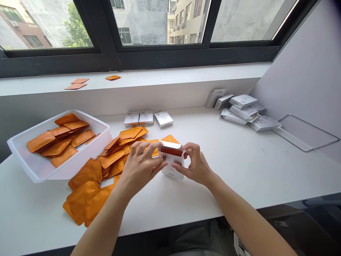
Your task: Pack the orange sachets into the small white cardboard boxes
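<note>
A small white carton point(172, 171) stands upright on the table in front of me, its top open and orange showing inside. My left hand point(144, 160) has its fingertips at the carton's upper left edge and flap. From the other side, my right hand point(195, 161) pinches the right wall between thumb and fingers. Left of the carton lies a loose heap of orange sachets point(114, 160), partly behind my left hand and forearm.
A white plastic bin point(37, 172) with several orange sachets stands at the left. Three white boxes point(146, 118) lie near the back wall. More boxes point(243, 101) are piled at the right beside a wire frame point(306, 151). Sachets point(113, 77) lie on the windowsill.
</note>
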`<action>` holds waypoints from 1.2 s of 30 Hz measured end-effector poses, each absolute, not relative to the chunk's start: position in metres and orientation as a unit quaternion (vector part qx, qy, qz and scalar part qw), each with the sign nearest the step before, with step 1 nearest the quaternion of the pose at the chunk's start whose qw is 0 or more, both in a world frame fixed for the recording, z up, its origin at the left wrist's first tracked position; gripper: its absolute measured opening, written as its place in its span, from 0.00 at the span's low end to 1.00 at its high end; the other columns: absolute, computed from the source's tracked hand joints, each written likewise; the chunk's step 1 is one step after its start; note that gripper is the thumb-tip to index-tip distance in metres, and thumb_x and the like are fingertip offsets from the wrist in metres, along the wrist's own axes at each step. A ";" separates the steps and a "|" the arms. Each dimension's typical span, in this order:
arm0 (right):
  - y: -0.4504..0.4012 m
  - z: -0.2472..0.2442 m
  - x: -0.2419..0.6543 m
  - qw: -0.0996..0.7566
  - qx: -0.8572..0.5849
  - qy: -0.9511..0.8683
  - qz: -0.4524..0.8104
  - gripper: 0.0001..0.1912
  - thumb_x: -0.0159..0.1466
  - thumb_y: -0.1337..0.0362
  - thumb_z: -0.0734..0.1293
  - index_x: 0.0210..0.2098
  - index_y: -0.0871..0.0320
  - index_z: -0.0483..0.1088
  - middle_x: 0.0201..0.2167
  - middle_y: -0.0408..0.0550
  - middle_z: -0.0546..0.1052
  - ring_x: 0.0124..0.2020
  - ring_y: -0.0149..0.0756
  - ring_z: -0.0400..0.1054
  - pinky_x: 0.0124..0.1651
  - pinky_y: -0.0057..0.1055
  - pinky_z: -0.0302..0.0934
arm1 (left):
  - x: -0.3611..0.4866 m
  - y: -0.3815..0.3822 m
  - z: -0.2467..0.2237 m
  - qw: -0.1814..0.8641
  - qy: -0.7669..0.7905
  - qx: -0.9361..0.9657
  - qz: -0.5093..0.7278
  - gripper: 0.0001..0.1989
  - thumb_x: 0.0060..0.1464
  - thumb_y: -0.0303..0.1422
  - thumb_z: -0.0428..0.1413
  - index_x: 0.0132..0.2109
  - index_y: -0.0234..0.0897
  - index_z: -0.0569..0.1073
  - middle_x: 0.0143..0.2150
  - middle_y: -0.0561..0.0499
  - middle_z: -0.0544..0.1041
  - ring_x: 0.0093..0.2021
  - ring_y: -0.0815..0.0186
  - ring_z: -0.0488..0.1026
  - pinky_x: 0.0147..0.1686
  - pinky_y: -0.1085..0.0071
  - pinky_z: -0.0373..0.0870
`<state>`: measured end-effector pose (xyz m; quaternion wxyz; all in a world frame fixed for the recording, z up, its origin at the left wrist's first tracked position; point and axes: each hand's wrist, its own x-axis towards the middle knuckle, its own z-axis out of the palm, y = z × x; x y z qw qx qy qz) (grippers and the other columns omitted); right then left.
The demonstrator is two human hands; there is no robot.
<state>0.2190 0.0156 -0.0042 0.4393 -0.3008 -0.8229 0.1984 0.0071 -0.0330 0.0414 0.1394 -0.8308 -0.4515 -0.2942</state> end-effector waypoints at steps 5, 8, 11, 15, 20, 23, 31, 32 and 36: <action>0.017 -0.005 0.220 0.438 -0.299 -0.828 0.184 0.25 0.60 0.61 0.69 0.47 0.49 0.49 0.29 0.38 0.69 0.26 0.31 0.65 0.30 0.32 0.63 | 0.008 -0.032 0.037 0.111 -0.503 -0.803 -0.299 0.07 0.59 0.38 0.55 0.41 0.46 0.78 0.53 0.48 0.71 0.52 0.54 0.61 0.50 0.55 0.58; 0.017 -0.007 0.220 0.443 -0.291 -0.833 0.159 0.24 0.60 0.60 0.69 0.47 0.50 0.49 0.30 0.39 0.68 0.25 0.31 0.65 0.29 0.32 0.64 | 0.009 -0.032 0.034 0.076 -0.512 -0.816 -0.256 0.09 0.59 0.40 0.54 0.40 0.46 0.78 0.58 0.50 0.68 0.56 0.52 0.59 0.53 0.53 0.56; 0.017 -0.007 0.220 0.454 -0.275 -0.836 0.141 0.24 0.60 0.61 0.68 0.48 0.50 0.50 0.31 0.40 0.68 0.26 0.31 0.66 0.29 0.31 0.64 | 0.010 -0.032 0.033 0.049 -0.516 -0.821 -0.239 0.11 0.59 0.42 0.54 0.41 0.44 0.77 0.60 0.49 0.66 0.58 0.51 0.58 0.54 0.53 0.56; 0.016 -0.004 0.220 0.459 -0.280 -0.832 0.137 0.25 0.60 0.61 0.69 0.48 0.50 0.49 0.31 0.40 0.67 0.26 0.31 0.65 0.28 0.32 0.64 | 0.008 -0.030 0.034 0.086 -0.514 -0.803 -0.290 0.10 0.57 0.40 0.56 0.45 0.45 0.76 0.57 0.47 0.68 0.56 0.52 0.60 0.53 0.52 0.57; 0.016 -0.005 0.221 0.453 -0.277 -0.837 0.131 0.24 0.60 0.61 0.68 0.47 0.50 0.49 0.33 0.42 0.70 0.28 0.34 0.69 0.29 0.33 0.65 | 0.009 -0.028 0.029 0.059 -0.509 -0.820 -0.256 0.09 0.58 0.40 0.55 0.44 0.47 0.76 0.57 0.49 0.68 0.55 0.53 0.61 0.52 0.54 0.58; 0.016 -0.005 0.221 0.456 -0.275 -0.835 0.140 0.23 0.61 0.62 0.68 0.47 0.49 0.49 0.34 0.43 0.71 0.29 0.34 0.70 0.30 0.33 0.65 | 0.010 -0.028 0.028 0.053 -0.515 -0.819 -0.249 0.09 0.59 0.40 0.54 0.44 0.44 0.75 0.57 0.48 0.68 0.54 0.53 0.61 0.52 0.55 0.59; 0.016 -0.002 0.222 0.473 -0.280 -0.820 0.163 0.24 0.61 0.63 0.68 0.46 0.49 0.49 0.34 0.43 0.71 0.31 0.36 0.71 0.31 0.35 0.67 | 0.008 -0.027 0.032 0.080 -0.518 -0.801 -0.290 0.11 0.58 0.39 0.56 0.47 0.44 0.74 0.57 0.46 0.68 0.54 0.54 0.61 0.53 0.55 0.59; 0.016 -0.003 0.222 0.472 -0.276 -0.823 0.154 0.23 0.61 0.63 0.68 0.46 0.49 0.49 0.35 0.43 0.71 0.31 0.36 0.71 0.31 0.35 0.67 | 0.008 -0.027 0.031 0.072 -0.522 -0.801 -0.284 0.11 0.58 0.40 0.56 0.46 0.44 0.74 0.57 0.47 0.68 0.55 0.53 0.61 0.53 0.55 0.59; 0.015 -0.003 0.219 0.471 -0.253 -0.831 0.151 0.22 0.62 0.64 0.67 0.45 0.49 0.48 0.36 0.44 0.73 0.30 0.35 0.72 0.31 0.34 0.68 | 0.011 -0.026 0.025 0.039 -0.528 -0.803 -0.275 0.10 0.58 0.40 0.56 0.45 0.46 0.76 0.59 0.49 0.67 0.57 0.53 0.60 0.54 0.54 0.58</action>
